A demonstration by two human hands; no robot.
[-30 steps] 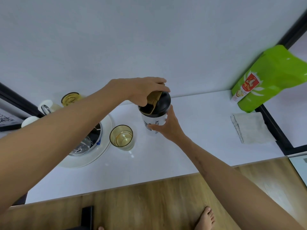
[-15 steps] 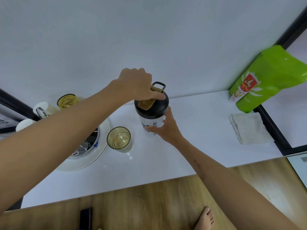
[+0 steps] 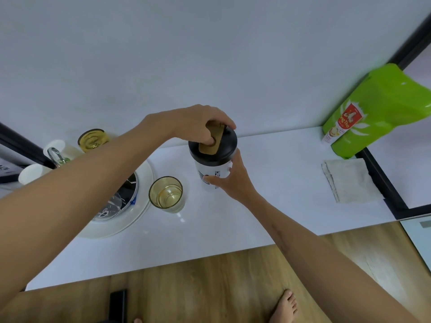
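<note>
Curls left hand (image 3: 198,127) at frame centre, thumb pressing; wraps right hand (image 3: 233,183) just below; extends forearms from left edge, lower right.

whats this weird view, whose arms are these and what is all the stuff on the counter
There is no machine here: a person wears a wide-angle camera on the head, so this one picture looks down along their own bare arms. The left hand curls over the tan flip cap on the black lid of a white plastic shaker bottle, thumb pressing on it. The right hand grips the bottle's body. The bottle stands on a white counter. Beside it are an amber drinking glass, a round white tray, a folded white cloth and a green plastic pouch against the wall. Below is wooden floor and the person's bare foot.
</note>
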